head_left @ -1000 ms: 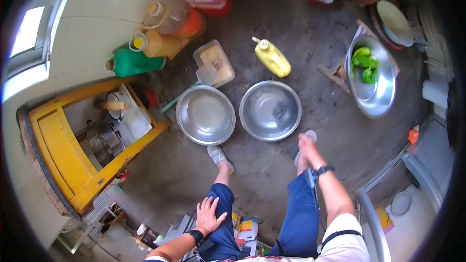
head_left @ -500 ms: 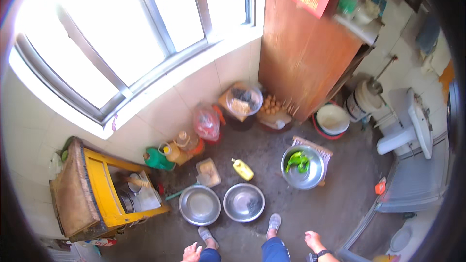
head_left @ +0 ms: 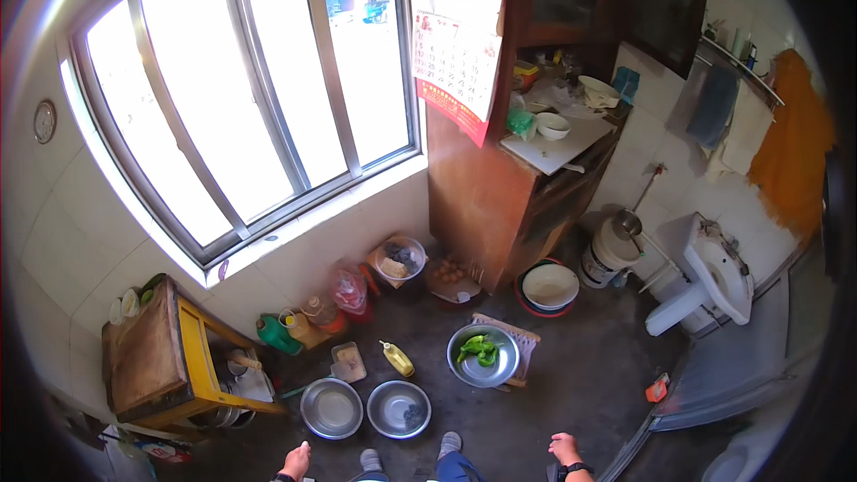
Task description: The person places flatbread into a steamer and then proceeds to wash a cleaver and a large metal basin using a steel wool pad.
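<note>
My left hand (head_left: 295,461) hangs at the lower edge, its fingers curled in with nothing visible in them. My right hand (head_left: 563,450), with a dark watch on the wrist, is likewise loosely closed and seems to hold nothing. Neither touches anything. On the floor before my feet stand two steel basins: the left basin (head_left: 332,409) and the right basin (head_left: 375,395), which has a dark scrubber (head_left: 414,415) in it. Farther right, green peppers (head_left: 478,350) lie in another steel basin (head_left: 483,378) on a small stool (head_left: 527,353).
A yellow squeeze bottle (head_left: 398,359) and a plastic tub (head_left: 348,362) stand beyond the basins. At the left is a yellow wooden cabinet (head_left: 192,348). A tall wooden cupboard (head_left: 473,223) stands ahead, a white washbasin (head_left: 714,272) at the right, stacked bowls (head_left: 551,288) between them.
My view has tilted up, showing more of the cupboard and wall. My hands have moved farther apart in the picture, and the left fingers have curled in. The basins and peppers stay put.
</note>
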`<state>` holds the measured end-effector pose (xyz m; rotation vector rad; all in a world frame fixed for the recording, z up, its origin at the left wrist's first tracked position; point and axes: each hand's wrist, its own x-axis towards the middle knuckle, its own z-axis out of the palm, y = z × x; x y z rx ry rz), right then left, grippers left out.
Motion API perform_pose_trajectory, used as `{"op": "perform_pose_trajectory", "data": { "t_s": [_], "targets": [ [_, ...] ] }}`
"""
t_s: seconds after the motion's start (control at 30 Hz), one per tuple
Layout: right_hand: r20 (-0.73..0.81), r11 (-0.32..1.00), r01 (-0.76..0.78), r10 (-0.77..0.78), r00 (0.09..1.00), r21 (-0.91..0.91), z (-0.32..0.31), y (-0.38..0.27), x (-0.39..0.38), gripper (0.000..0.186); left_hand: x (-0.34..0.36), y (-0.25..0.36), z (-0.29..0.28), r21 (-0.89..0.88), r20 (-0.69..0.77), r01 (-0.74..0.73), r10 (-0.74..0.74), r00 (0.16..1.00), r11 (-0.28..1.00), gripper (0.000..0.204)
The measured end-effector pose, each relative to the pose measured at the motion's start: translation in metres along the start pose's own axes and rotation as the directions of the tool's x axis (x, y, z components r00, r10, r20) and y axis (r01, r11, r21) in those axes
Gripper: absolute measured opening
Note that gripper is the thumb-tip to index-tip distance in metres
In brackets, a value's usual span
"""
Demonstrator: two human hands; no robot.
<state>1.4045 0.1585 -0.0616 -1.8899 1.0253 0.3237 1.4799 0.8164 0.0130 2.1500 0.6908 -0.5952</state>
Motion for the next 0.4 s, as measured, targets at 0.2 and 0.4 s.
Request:
{"op": "perform_pose_trajectory", "data": {
  "t_s": [0.2,0.4],
  "targets": [
    [-0.081,0.990,0.021,-0.010,0.997,0.140,-0.043,0.042,-0.043,0.019,0.012,0.009,0.021,-0.112,0.116,-0.026,0.039,0.993,0.993,0.042],
    [-0.046,0.947,-0.317,0.319,0.947,0.049,-0.057,0.157,-0.055,0.014,0.003,0.029,0.031,-0.219,0.181,0.002,0.039,0.983,0.976,0.041]
  ]
}}
